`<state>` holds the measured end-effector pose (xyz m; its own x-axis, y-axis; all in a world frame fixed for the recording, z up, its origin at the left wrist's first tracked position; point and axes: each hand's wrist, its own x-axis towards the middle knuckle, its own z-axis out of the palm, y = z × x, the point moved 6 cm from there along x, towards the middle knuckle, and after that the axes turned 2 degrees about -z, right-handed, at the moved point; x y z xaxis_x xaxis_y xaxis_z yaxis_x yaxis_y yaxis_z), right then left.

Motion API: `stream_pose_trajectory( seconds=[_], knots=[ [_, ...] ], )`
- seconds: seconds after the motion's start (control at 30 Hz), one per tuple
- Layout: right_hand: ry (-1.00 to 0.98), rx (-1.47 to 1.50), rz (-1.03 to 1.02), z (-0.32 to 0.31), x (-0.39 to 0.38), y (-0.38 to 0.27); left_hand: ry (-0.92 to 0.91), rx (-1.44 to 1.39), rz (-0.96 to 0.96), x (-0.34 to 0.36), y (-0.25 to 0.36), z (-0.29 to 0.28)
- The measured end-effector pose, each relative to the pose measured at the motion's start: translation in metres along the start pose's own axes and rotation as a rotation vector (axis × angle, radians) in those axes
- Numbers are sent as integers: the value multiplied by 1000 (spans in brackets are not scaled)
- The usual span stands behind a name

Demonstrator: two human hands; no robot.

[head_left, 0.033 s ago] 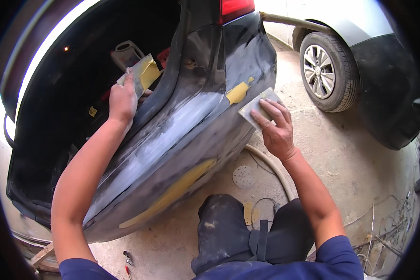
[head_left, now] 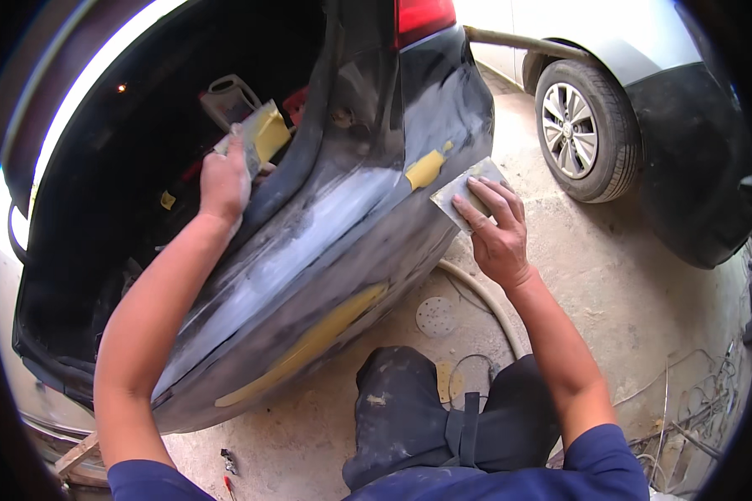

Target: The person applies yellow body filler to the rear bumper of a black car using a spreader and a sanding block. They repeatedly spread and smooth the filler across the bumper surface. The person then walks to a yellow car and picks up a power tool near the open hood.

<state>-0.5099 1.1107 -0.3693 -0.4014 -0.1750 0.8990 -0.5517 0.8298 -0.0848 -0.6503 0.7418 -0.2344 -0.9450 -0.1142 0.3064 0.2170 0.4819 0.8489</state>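
Note:
My left hand [head_left: 226,182] grips a flat putty board [head_left: 249,122] in front of the open trunk, thumb along its face. Yellow body filler [head_left: 271,135] covers the board's right part. With bent fingers, my right hand [head_left: 500,234] holds a flat grey putty spreader [head_left: 453,200] close to the sanded rear bumper [head_left: 368,275]; whether its edge touches the bumper I cannot tell. Just left of the spreader lies a short yellow filler patch [head_left: 427,169] on the bumper's corner. A longer yellow filler strip [head_left: 309,344] runs along the lower bumper.
A white container [head_left: 229,98] stands in the dark trunk. On the right is another car's wheel [head_left: 589,129]. A pale hose [head_left: 485,292] and a perforated disc [head_left: 434,316] lie on the floor near my knees. Loose wires [head_left: 702,409] lie at the lower right.
My left hand and the putty board have shifted slightly right and down. My right hand and the spreader have moved very slightly right.

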Motion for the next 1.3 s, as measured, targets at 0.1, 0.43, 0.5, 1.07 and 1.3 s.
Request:
stream_pose_trajectory(
  seconds=[0.1,0.43,0.5,1.07,1.3],
  knots=[
    [-42,12,-55,-12,28,-2,-30,56,-35,4,1,1],
    [-118,29,-77,8,49,-4,8,56,21,5,3,5],
    [-115,26,-78,11,44,-5,24,65,40,5,5,4],
    [-82,33,-102,9,52,-12,39,83,59,6,4,4],
    [-88,64,16,6,-7,-7,31,55,62,6,1,7]
  ],
)
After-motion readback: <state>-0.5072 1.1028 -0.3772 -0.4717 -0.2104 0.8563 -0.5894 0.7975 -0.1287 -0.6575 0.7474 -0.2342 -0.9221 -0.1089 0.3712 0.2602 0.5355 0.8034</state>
